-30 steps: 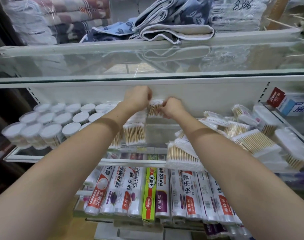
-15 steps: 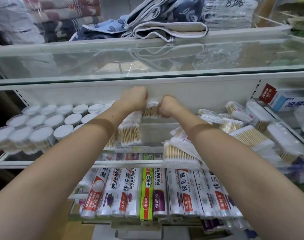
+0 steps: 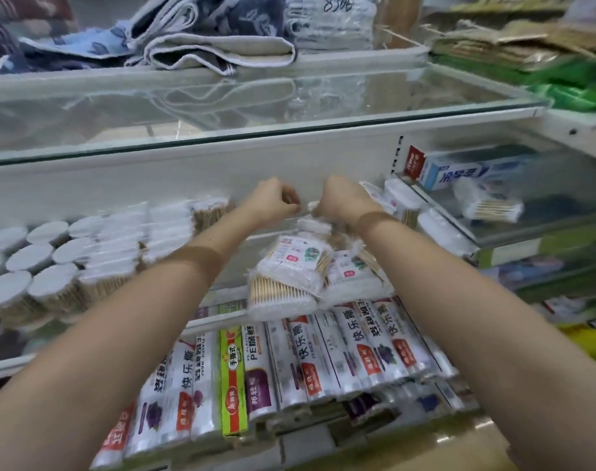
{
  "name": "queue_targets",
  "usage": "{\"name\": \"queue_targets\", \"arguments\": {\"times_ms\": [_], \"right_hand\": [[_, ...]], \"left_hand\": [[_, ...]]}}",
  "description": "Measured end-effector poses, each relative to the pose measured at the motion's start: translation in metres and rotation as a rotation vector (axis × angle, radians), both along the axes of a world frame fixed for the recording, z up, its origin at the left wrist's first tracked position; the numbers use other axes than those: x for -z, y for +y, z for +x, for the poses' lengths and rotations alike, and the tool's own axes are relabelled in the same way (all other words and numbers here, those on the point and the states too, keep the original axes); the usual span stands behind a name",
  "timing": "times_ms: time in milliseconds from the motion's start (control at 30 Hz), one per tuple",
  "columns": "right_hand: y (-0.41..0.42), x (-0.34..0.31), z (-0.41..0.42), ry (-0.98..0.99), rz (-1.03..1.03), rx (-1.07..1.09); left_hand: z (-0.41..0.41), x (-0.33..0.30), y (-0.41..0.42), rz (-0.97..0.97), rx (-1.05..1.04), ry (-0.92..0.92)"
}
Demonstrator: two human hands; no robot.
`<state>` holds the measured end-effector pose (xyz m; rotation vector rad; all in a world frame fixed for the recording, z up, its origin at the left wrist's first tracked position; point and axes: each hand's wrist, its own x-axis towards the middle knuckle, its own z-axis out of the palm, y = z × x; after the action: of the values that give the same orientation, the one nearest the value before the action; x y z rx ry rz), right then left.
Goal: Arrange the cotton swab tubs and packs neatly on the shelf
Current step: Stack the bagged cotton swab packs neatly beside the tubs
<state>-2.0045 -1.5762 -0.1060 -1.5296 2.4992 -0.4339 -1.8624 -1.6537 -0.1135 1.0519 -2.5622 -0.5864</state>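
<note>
Both hands reach to the shelf's [image 3: 289,232] rear; my left hand [image 3: 272,202] is curled, contents unclear; my right hand [image 3: 344,202] pinches a swab pack [image 3: 315,207], lifting it clear of the loose packs [image 3: 289,270] for alignment beside the tubs [image 3: 34,266].

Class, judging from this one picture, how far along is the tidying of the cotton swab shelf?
Done: tubs stand grouped at left, with packs rowed beside them. In hand: the left hand and right hand are curled at a pack by the back wall. Left: loose packs heaped mid-shelf.
</note>
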Motion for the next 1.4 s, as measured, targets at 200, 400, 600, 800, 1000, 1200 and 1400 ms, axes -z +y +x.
{"name": "queue_targets", "arguments": {"times_ms": [200, 400, 600, 800, 1000, 1200, 1400], "right_hand": [[0.001, 0.004, -0.008, -0.231, -0.192, -0.148], [-0.002, 0.003, -0.011, -0.508, -0.324, -0.291], [-0.014, 0.012, -0.018, -0.529, -0.413, -0.204], [-0.013, 0.024, -0.014, -0.692, -0.408, -0.277], [-0.018, 0.033, -0.012, -0.808, -0.336, -0.215], [-0.016, 0.032, -0.015, -0.897, -0.285, -0.228], [-0.018, 0.035, -0.015, -0.917, -0.347, -0.219]], "left_hand": [[0.000, 0.007, 0.002, -0.028, 0.010, 0.109], [0.014, 0.005, 0.002, -0.070, -0.079, 0.086], [0.030, 0.009, 0.009, -0.030, -0.382, 0.137], [0.027, 0.014, 0.020, 0.105, -0.552, 0.317], [0.027, 0.020, 0.028, 0.292, -0.607, 0.524], [0.029, 0.028, 0.032, 0.474, -0.591, 0.694], [0.026, 0.026, 0.037, 0.464, -0.557, 0.616]]}}
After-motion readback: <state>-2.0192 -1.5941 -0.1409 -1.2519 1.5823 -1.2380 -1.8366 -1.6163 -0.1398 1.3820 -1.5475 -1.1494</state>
